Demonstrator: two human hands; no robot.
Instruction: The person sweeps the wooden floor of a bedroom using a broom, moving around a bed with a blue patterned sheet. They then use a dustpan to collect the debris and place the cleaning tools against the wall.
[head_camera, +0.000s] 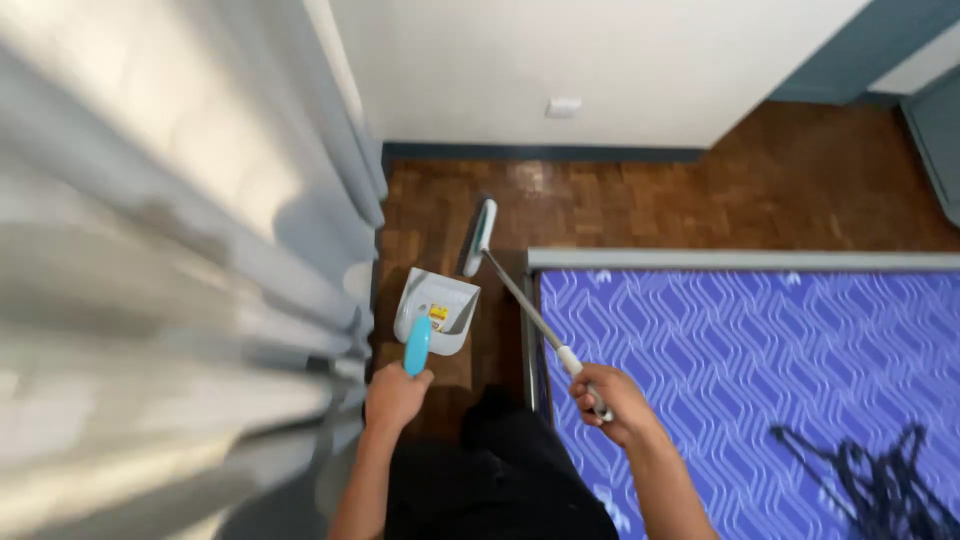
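Left hand (395, 397) grips the light, stiff dustpan (436, 312) by its handle; right hand (612, 402) clasps the thin broom (520, 298) pole, beside the bed (760, 350) corner.

Small yellow-and-red label (438, 313) inside the grey dustpan (448, 295).

Grey dustpan (437, 310) with blue handle — purple wave-patterned mattress (750, 370) — brown parquet floor (620, 210).

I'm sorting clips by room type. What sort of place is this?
Probably a bedroom: a blue wave-patterned mattress, pale grey curtains and a brown parquet wood floor.
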